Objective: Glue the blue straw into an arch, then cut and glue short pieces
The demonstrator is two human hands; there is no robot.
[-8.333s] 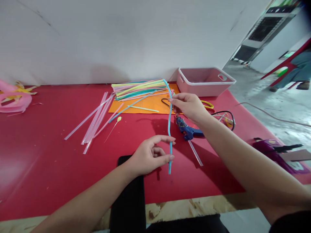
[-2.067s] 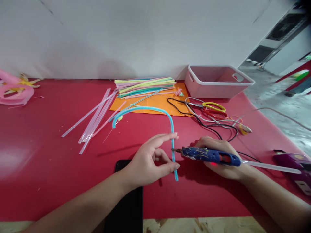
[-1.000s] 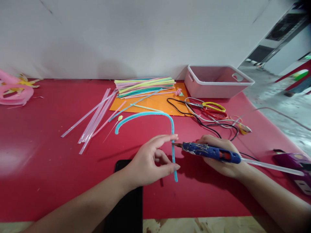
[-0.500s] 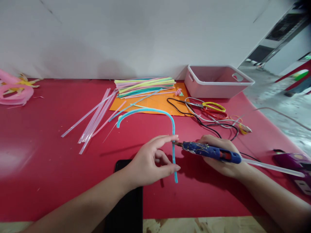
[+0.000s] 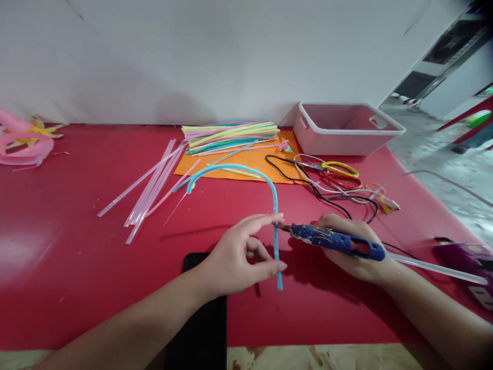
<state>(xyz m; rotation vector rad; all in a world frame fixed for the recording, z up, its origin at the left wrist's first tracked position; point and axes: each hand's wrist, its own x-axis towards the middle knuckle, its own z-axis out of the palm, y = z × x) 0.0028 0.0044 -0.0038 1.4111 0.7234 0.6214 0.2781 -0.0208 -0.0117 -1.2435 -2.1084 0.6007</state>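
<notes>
Between the thumb and fingers of my left hand is a light blue pipe cleaner, curved into a hook with its far end bending down to the left. My right hand is wrapped around a blue glue gun, its body streaked with dried glue. A clear glue stick sticks out of the gun's back end. The brown nozzle meets the pipe cleaner near my left fingertips; whether it touches cannot be made out.
Behind lie a pile of coloured pipe cleaners on orange paper, clear glue sticks, scissors among cables and a pink basket. A black phone-like slab is under my left forearm; a purple power strip stands right.
The pipe cleaner's curved far end has swung slightly right and upward. Both hands and the glue gun stay almost in place.
</notes>
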